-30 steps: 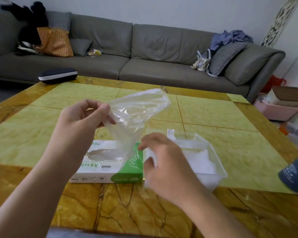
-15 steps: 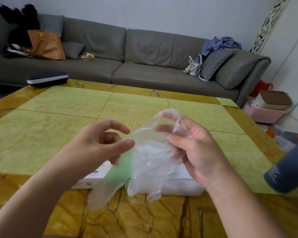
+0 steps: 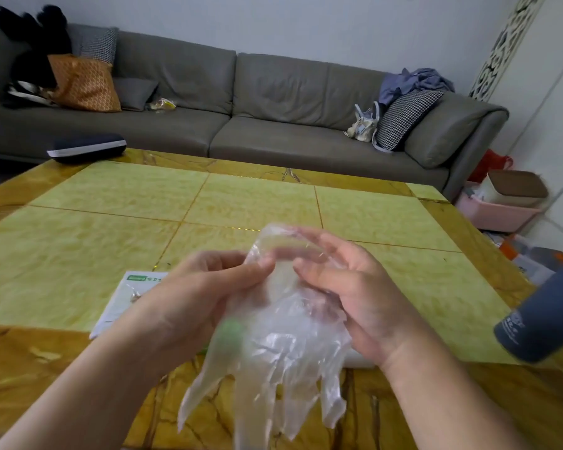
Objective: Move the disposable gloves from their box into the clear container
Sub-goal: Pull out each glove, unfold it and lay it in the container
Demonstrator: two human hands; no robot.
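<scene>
A clear disposable glove [image 3: 273, 362] hangs in the air in front of me, cuff up and fingers pointing down. My left hand [image 3: 205, 293] pinches the cuff's left side between thumb and fingers. My right hand [image 3: 345, 287] holds the cuff's right side, its fingers curled behind the film. The white and green glove box [image 3: 124, 297] lies flat on the table under my left hand, mostly covered. Only a pale corner of the clear container [image 3: 359, 360] shows below my right wrist.
The yellow-green marble table [image 3: 273, 203] stretches ahead. A dark case [image 3: 87, 147] lies at its far left corner, with a grey sofa [image 3: 273, 102] behind. A dark blue object [image 3: 543, 319] juts in at the right edge. A pink basket [image 3: 498, 209] stands on the floor.
My left hand has closed onto the glove's cuff beside my right hand. Both hands have come closer together, and the glove now hangs lower with its fingers spread.
</scene>
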